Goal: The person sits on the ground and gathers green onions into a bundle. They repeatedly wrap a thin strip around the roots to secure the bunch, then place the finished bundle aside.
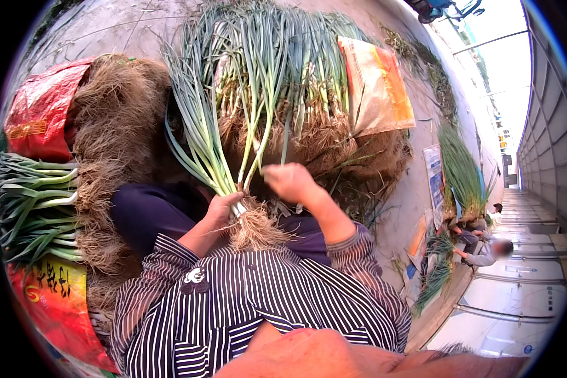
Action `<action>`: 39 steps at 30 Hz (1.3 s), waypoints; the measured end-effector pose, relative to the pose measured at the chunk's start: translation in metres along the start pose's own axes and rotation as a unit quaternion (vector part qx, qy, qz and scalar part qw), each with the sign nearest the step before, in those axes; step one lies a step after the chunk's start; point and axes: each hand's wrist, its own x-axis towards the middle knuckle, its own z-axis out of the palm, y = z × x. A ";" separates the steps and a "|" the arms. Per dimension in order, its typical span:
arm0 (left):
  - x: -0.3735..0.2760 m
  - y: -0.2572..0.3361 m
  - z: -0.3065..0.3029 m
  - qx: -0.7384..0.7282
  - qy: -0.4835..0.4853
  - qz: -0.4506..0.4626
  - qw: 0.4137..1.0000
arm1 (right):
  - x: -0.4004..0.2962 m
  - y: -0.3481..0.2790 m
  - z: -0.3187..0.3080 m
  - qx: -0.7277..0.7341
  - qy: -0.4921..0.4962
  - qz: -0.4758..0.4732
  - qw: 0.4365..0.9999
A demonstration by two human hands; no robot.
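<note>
My left hand (221,211) grips a small bunch of leek-like plants (210,165) around their pale lower stems. Bushy tan roots (255,227) hang below that grip, over my lap, and the flat green leaves fan upward. Just right of the stems is my right hand (290,182), its fingers curled and blurred by motion. Whether a leaf is pinched in it, I cannot tell. Beyond both hands lies a large pile of similar plants (283,80), brown roots towards me and leaves pointing away.
At left, more plants (42,203) lie roots inward beside a red woven sack (49,111) and a red-yellow printed sack (59,307). An orange-white sack (378,87) covers the pile's right end. Farther right, a person (484,250) sits among plants (463,175) near a wall.
</note>
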 end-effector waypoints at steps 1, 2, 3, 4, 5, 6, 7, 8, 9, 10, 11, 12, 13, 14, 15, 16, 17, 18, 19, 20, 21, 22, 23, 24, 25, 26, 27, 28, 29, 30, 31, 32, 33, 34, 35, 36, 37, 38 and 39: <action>0.002 -0.002 0.003 -0.015 0.015 0.004 1.000 | -0.019 -0.023 -0.005 0.038 -0.046 0.000 0.998; 0.002 -0.002 0.010 -0.047 0.000 0.007 0.999 | -0.040 -0.041 -0.010 0.108 -0.052 -0.022 0.993; 0.010 -0.006 0.006 -0.039 -0.007 0.025 0.999 | -0.057 -0.061 -0.016 0.223 -0.092 -0.025 0.970; 0.013 -0.005 0.008 -0.041 -0.017 0.021 0.999 | -0.072 -0.073 -0.024 0.251 -0.152 -0.043 0.955; 0.015 -0.002 0.013 -0.043 -0.030 0.016 0.998 | -0.088 -0.076 -0.030 0.274 -0.136 -0.057 0.951; 0.014 0.003 0.018 -0.046 -0.022 0.009 0.999 | -0.100 -0.078 -0.057 0.332 -0.180 0.039 0.925; 0.015 0.006 0.018 -0.061 0.004 0.017 0.998 | -0.112 -0.074 -0.084 0.417 -0.188 0.078 0.886; 0.018 0.005 0.015 -0.070 -0.001 0.012 0.997 | -0.133 -0.057 -0.111 0.433 -0.184 0.111 0.876; 0.021 0.003 0.011 -0.075 -0.006 0.008 0.997 | -0.158 -0.051 -0.127 0.441 -0.060 0.179 0.877; 0.014 0.009 0.020 -0.066 -0.004 -0.002 0.998 | -0.183 -0.038 -0.139 0.441 0.041 0.251 0.861; 0.016 0.007 0.018 -0.049 -0.004 0.011 0.999 | -0.202 -0.019 -0.143 0.414 0.137 0.318 0.842; 0.021 0.003 0.015 -0.029 -0.006 0.022 0.999 | -0.208 0.001 -0.149 0.358 0.152 0.415 0.823; 0.024 0.000 0.016 -0.008 -0.010 0.033 0.999 | -0.207 0.022 -0.143 0.271 0.134 0.489 0.818; 0.018 0.003 0.028 -0.022 -0.005 0.040 0.999 | -0.212 0.048 -0.119 -0.032 0.033 0.573 0.818; 0.017 0.003 0.032 -0.015 -0.017 0.030 0.999 | -0.210 0.063 -0.099 -0.332 -0.074 0.596 0.728; 0.013 0.003 0.028 -0.009 -0.018 0.025 0.999 | -0.188 0.062 -0.086 -0.234 0.019 0.506 0.830; 0.013 0.003 0.027 -0.001 -0.023 0.024 0.999 | -0.158 0.059 -0.068 -0.127 0.115 0.398 0.901; 0.016 0.000 0.023 0.005 -0.017 0.036 0.999 | -0.118 0.044 -0.053 0.198 0.138 0.419 0.876; 0.020 -0.003 0.015 0.035 0.002 0.041 0.999 | -0.082 0.031 -0.031 0.280 0.114 0.382 0.873; 0.019 -0.005 0.011 0.042 0.008 0.051 0.998 | -0.041 0.004 -0.020 0.233 0.091 0.366 0.896; 0.018 -0.006 0.013 0.053 0.007 0.057 0.997 | -0.014 0.000 0.000 0.169 0.080 0.338 0.923; 0.017 -0.007 0.013 0.058 0.007 0.062 0.996 | 0.015 -0.001 0.023 0.229 0.066 0.337 0.911; 0.015 -0.006 0.016 0.056 0.008 0.060 0.997 | 0.032 0.002 0.037 0.287 0.053 0.338 0.895; 0.013 -0.005 0.016 0.053 0.012 0.061 0.997 | 0.038 0.005 0.040 0.386 0.073 0.317 0.863; 0.011 -0.001 0.015 0.050 0.016 0.062 0.997 | 0.043 0.007 0.044 0.481 0.092 0.293 0.821; 0.011 0.002 0.013 0.040 0.015 0.054 0.998 | 0.047 0.009 0.047 0.571 0.110 0.267 0.769; 0.010 0.008 0.010 0.023 0.010 0.061 0.998 | 0.042 0.014 0.049 0.670 0.101 0.231 0.698; 0.008 0.011 0.011 0.003 0.001 0.067 0.998 | 0.034 0.009 0.047 0.715 0.129 0.212 0.654; 0.006 0.015 0.011 -0.015 -0.007 0.071 0.997 | 0.028 0.004 0.045 0.756 0.157 0.192 0.605; 0.005 0.015 0.014 -0.017 -0.029 0.069 0.997 | 0.020 0.010 0.047 0.775 0.160 0.195 0.579; 0.004 0.015 0.018 -0.023 -0.038 0.066 0.997 | 0.016 0.016 0.052 0.794 0.157 0.195 0.554; 0.002 0.014 0.022 -0.028 -0.046 0.062 0.997 | 0.012 0.021 0.057 0.812 0.154 0.194 0.528; 0.001 0.013 0.025 -0.031 -0.055 0.057 0.996 | 0.007 0.028 0.063 0.830 0.154 0.192 0.501; 0.003 0.009 0.027 -0.015 -0.053 0.063 0.997 | 0.006 0.033 0.071 0.827 0.148 0.231 0.490; 0.003 0.005 0.029 0.001 -0.051 0.068 0.996 | -0.001 0.039 0.074 0.818 0.149 0.256 0.492; 0.003 0.003 0.028 0.017 -0.045 0.077 0.996 | -0.003 0.037 0.072 0.811 0.145 0.280 0.493; 0.004 0.004 0.026 0.049 -0.048 0.053 0.996 | -0.005 0.035 0.069 0.802 0.142 0.304 0.494; 0.007 0.000 0.029 0.055 -0.032 0.076 0.995 | -0.006 0.035 0.067 0.760 0.166 0.347 0.524; 0.010 -0.006 0.034 0.062 -0.018 0.097 0.993 | -0.004 0.034 0.065 0.682 0.163 0.373 0.607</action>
